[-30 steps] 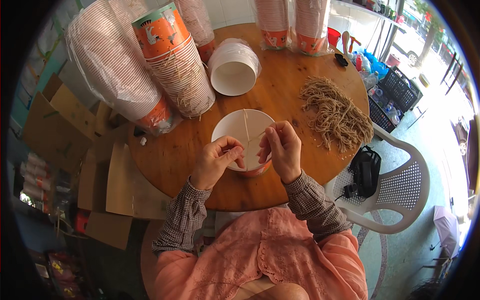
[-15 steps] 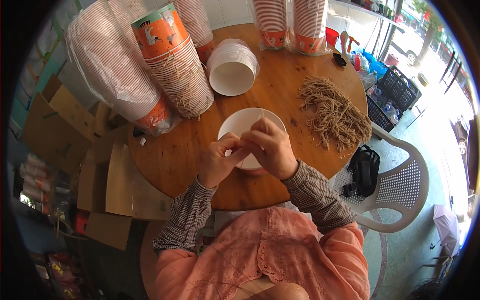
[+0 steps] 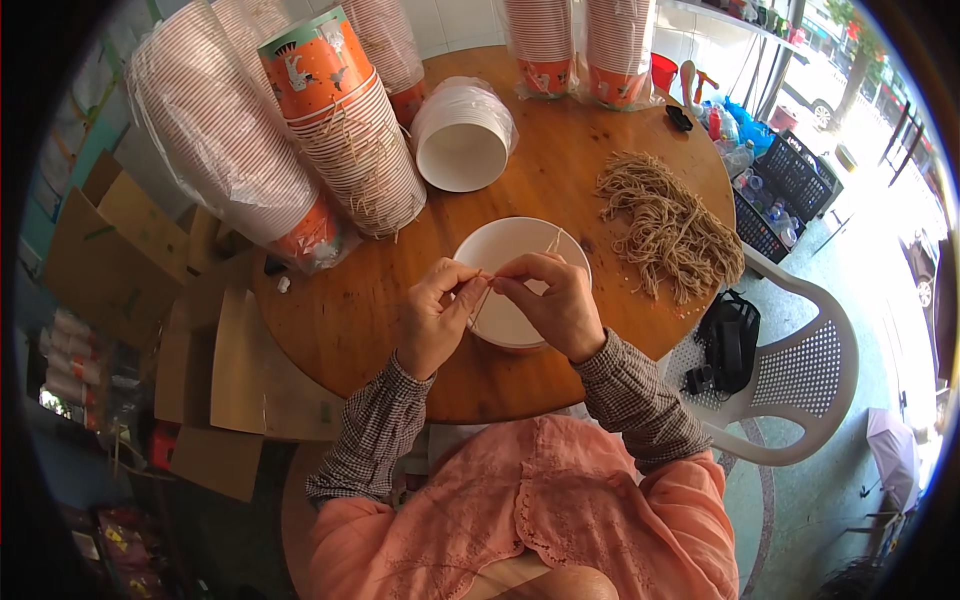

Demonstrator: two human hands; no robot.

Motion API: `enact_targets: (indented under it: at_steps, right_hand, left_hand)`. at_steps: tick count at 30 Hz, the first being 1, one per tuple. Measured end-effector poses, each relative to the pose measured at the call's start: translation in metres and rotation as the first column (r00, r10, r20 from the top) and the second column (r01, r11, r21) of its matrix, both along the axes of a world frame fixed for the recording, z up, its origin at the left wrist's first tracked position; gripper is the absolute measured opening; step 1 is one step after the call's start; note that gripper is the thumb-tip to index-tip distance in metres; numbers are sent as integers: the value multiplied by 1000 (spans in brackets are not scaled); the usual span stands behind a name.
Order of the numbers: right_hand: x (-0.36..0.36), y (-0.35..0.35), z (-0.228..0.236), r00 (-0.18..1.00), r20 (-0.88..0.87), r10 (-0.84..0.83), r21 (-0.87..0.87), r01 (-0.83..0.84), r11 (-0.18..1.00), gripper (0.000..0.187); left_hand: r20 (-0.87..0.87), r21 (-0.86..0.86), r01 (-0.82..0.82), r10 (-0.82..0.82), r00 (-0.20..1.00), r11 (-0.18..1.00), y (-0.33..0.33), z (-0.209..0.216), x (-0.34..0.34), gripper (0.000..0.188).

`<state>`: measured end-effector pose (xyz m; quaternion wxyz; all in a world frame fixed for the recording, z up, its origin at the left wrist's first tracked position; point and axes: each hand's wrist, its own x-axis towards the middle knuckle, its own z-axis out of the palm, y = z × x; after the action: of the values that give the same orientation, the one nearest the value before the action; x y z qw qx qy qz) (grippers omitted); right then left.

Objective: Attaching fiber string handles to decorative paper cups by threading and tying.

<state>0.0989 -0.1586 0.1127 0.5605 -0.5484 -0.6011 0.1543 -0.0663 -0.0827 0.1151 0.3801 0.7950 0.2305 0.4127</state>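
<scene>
Over a white paper bucket point(image 3: 520, 237), my two hands meet with fingertips nearly touching. My left hand point(image 3: 436, 312) pinches one part of a thin tan string point(image 3: 556, 240). With thumb and forefinger my right hand point(image 3: 556, 303) pinches the same string, whose loose ends stick up behind the knuckles. Any knot between the fingertips is too small to make out. The bucket stands on the round wooden table, open side up, partly hidden by my hands. A tangled heap of tan string point(image 3: 668, 230) lies to the right.
Stacked orange-and-white paper buckets point(image 3: 350, 130) lean at the far left, some in clear plastic. A wrapped white stack point(image 3: 462, 155) lies behind my bucket. Cardboard boxes point(image 3: 235, 370) stand left of the table point(image 3: 330, 340); a white plastic chair point(image 3: 800, 370) holding a black bag is at right.
My right hand has come down and turned, bringing its fingertips level with my left hand's. The bucket has shifted slightly right, and string ends now show above my right hand.
</scene>
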Motion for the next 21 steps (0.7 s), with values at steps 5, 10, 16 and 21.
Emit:
enact_targets:
  at_steps: [5,10,16,21]
  right_hand:
    - [-6,-1,3,996,62,-59,114,52,992,8]
    - [-6,-2,1,998,49,-47,138,40,990,8]
    - [-6,-4,0,998,39,-53,142,47,989,10]
    - [-4,-3,-1,998,53,-47,163,38,986,10]
  left_hand:
    - [100,-158,25,-9,995,987,0,-3,6,10]
    - [196,-284,61,-5,981,957,0,-7,9,14]
    - [179,-54,-22,31,983,998,-7,-6,15,10]
    - [143,188,-149,123,982,971,-7,-11,18,11]
